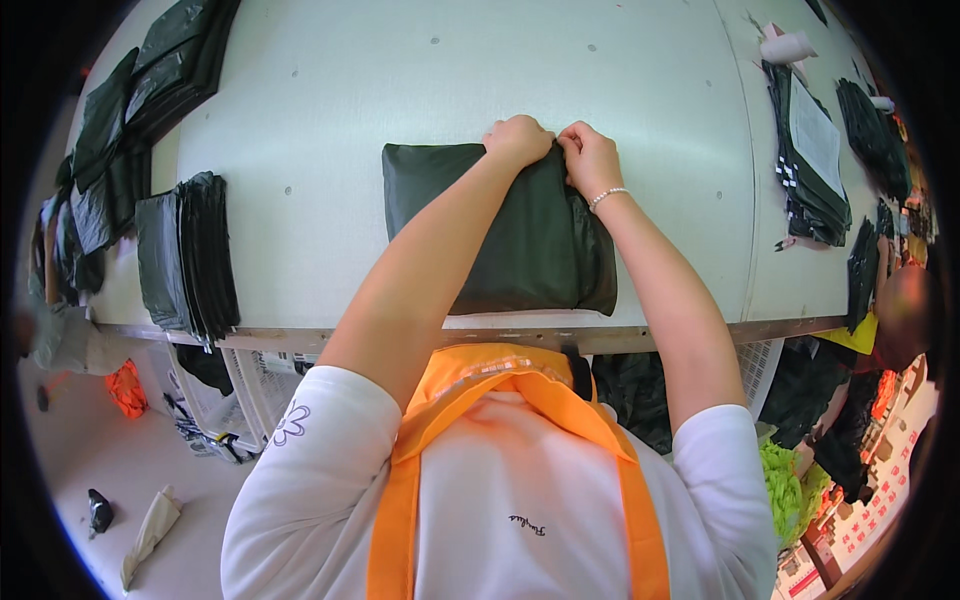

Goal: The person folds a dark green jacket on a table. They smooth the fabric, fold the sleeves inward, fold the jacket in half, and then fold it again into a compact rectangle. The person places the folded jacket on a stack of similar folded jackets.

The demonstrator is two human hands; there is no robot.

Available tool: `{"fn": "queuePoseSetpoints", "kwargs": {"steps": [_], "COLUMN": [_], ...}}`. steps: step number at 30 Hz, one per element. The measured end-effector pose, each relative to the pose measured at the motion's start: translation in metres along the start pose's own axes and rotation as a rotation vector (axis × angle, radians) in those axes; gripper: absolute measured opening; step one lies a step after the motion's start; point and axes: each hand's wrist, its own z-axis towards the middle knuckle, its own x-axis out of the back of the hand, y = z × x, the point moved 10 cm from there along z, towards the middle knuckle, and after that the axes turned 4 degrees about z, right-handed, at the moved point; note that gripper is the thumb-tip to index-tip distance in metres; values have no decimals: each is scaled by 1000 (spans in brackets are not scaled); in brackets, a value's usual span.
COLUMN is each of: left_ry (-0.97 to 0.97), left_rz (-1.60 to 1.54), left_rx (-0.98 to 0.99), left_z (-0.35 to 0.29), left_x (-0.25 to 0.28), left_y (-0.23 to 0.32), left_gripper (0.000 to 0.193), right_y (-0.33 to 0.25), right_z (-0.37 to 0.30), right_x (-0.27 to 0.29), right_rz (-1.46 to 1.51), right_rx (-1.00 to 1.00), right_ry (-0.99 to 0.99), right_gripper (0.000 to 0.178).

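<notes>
In the head view, the dark package point(530, 240) lies flat on the pale table point(660, 80), and the fingers of both hands meet at its far right corner. From those fingertips the package spreads leftward and back toward the body; its longer axis seems to run side to side, with a fold along the right-hand side running from near the fingers toward the table's near edge. The right hand point(592, 158) is at the corner itself, its thumb and forefinger drawn together in a pinch on the edge. The left hand point(520, 138) is just beside it, on the far edge, its fingers curled and the tips hidden, so I cannot tell whether they grip. The left forearm crosses over the package. Well to the left of the fingers stand folded dark bags point(185, 255); well to their right lies a dark stack point(825, 215) under a white sheet point(815, 135).
</notes>
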Motion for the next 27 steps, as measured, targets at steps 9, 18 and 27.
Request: {"fn": "queuePoseSetpoints", "kwargs": {"steps": [9, 18, 27], "left_ry": [-95, -37, -36], "left_rz": [-80, -55, 143], "left_rx": [61, 65, -232], "left_z": [8, -1, -35], "left_x": [-4, 9, 31], "left_y": [-4, 0, 17], "left_gripper": [36, 37, 61], "right_y": [-19, -8, -18], "right_z": [-9, -10, -88], "right_x": [-4, -1, 42], "right_rz": [-236, -120, -397], "right_rx": [283, 137, 219], "right_ry": [83, 25, 218], "right_gripper": [5, 8, 16]}}
